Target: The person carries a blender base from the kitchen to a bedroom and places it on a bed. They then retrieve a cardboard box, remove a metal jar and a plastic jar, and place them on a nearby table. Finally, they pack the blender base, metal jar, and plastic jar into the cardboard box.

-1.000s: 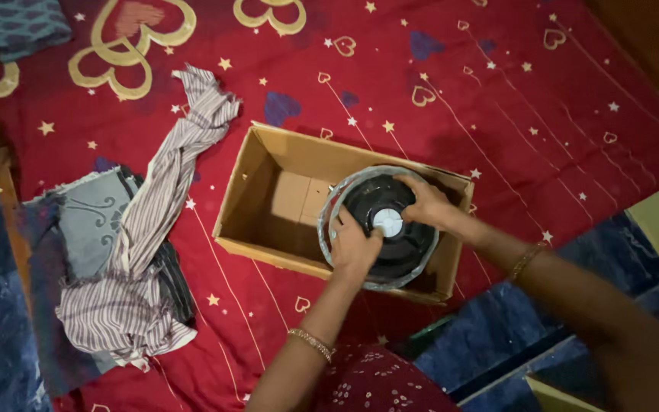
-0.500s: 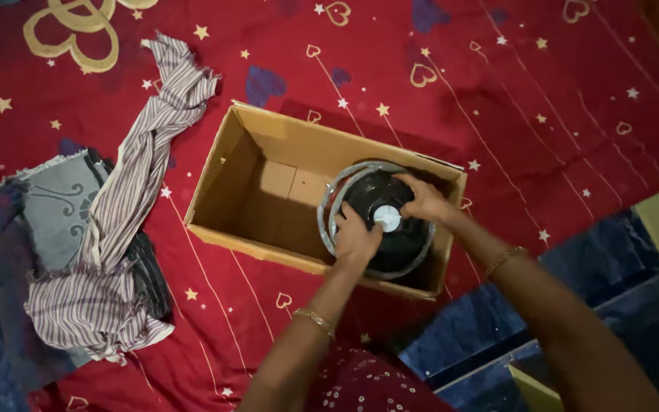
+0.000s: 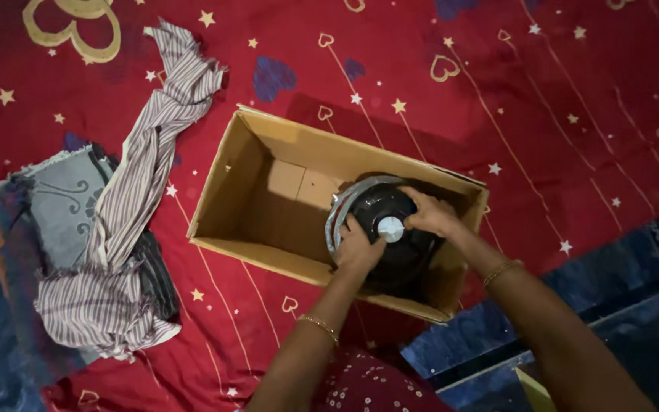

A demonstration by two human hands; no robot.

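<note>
An open brown cardboard box (image 3: 245, 164) lies on a red bedsheet with gold stars and hearts. In its right end sits a round black speaker-like disc (image 3: 381, 210) with a grey rim and a white centre cap, tilted against the box wall. My left hand (image 3: 356, 248) grips the disc's near-left edge. My right hand (image 3: 430, 215) grips its far-right edge. Both wrists wear thin gold bangles.
A striped cloth (image 3: 127, 221) lies draped over folded grey and dark clothes (image 3: 62, 202) to the left of the box. The red sheet (image 3: 543, 99) stretches beyond the box. Blue fabric (image 3: 619, 275) borders it at right.
The disc has sunk lower into the box's right end, both hands still holding it. The camera view has shifted slightly.
</note>
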